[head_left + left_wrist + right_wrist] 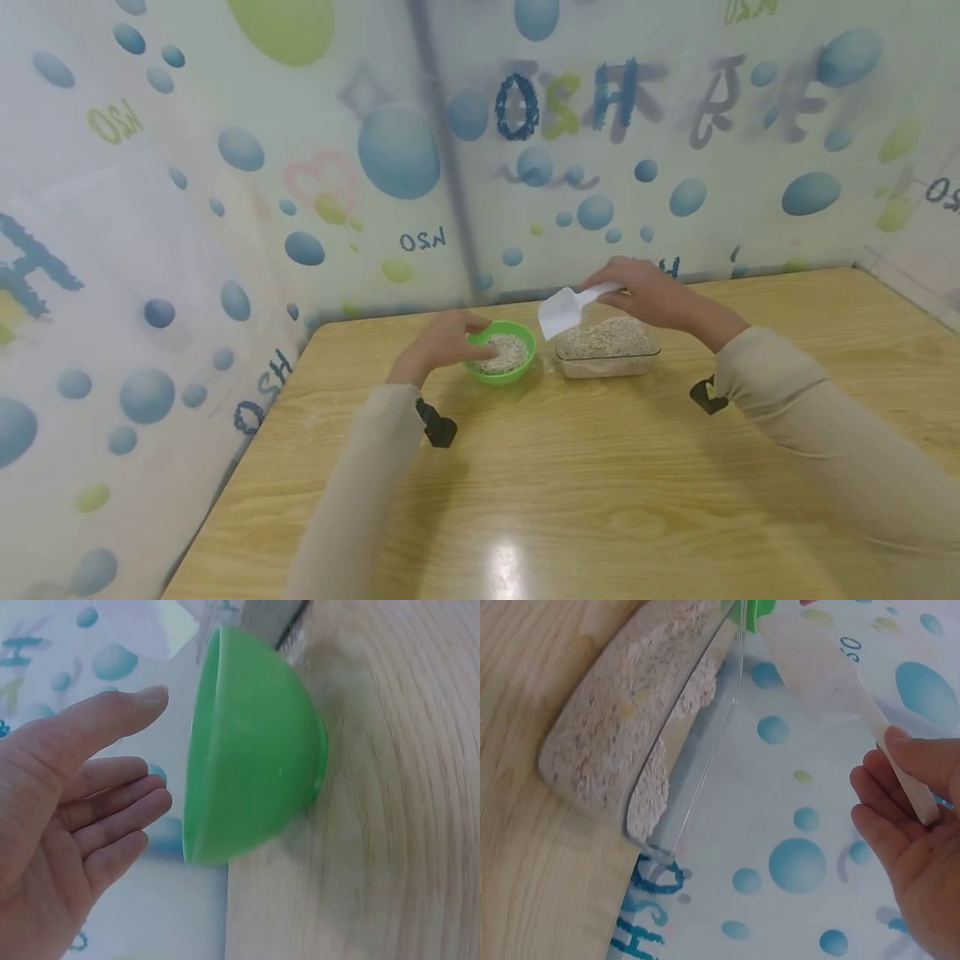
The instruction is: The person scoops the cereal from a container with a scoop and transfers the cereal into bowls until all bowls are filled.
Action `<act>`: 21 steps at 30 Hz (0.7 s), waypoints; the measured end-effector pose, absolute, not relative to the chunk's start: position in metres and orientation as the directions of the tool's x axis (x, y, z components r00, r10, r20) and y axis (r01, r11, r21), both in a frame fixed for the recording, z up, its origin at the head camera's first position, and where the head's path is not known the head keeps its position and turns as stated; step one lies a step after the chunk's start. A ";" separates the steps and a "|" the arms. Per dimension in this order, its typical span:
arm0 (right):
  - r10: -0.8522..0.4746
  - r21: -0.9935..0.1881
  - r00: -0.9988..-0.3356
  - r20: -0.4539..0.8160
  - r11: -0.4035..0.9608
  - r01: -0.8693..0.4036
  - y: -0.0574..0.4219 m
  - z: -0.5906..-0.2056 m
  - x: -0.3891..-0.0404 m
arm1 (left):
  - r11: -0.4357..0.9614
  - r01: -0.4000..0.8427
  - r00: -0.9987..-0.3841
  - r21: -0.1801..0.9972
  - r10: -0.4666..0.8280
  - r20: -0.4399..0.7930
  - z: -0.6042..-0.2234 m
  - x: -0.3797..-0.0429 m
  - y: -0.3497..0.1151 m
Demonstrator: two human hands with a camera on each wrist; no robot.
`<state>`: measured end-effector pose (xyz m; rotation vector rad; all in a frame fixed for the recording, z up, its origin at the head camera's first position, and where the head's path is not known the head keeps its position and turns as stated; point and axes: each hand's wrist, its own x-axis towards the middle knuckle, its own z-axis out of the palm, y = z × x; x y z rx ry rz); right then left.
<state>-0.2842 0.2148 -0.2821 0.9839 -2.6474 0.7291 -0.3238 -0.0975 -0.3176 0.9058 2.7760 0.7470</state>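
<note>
My right hand [636,290] grips the handle of a white scoop [561,312], thumb along its top in the right wrist view. The scoop is raised over the near-left corner of a clear rectangular container [609,365] filled with pale flaky grain [606,337]. To the left of that container stands a green bowl [501,377] with similar grain [504,354] inside. My left hand [448,340] hovers at the left of the bowl's rim, holding nothing. In the left wrist view its fingers [112,806] are loosely bent, apart from the bowl.
Everything stands on a wooden table [540,483] near its back edge. Behind rises a wall covering [405,275] printed with blue and green bubbles and letters. It runs along the left side too. Dark wrist mounts [438,427] hang under both sleeves.
</note>
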 end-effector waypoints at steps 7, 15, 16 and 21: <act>-0.533 -0.337 -0.772 0.347 0.698 -0.632 0.235 -0.277 -0.280 | 0.642 0.577 -0.762 0.504 0.645 0.051 -0.312 -0.322 -0.068; -0.505 -0.386 -0.819 0.272 0.722 -0.573 0.253 -0.280 -0.277 | 0.635 0.582 -0.742 0.507 0.670 0.013 -0.311 -0.323 -0.035; -0.503 -0.390 -0.824 0.260 0.726 -0.566 0.254 -0.281 -0.277 | 0.640 0.573 -0.745 0.511 0.667 -0.001 -0.312 -0.324 -0.032; -0.498 -0.399 -0.839 0.220 0.739 -0.543 0.259 -0.282 -0.277 | 0.663 0.558 -0.748 0.498 0.662 -0.044 -0.315 -0.326 -0.020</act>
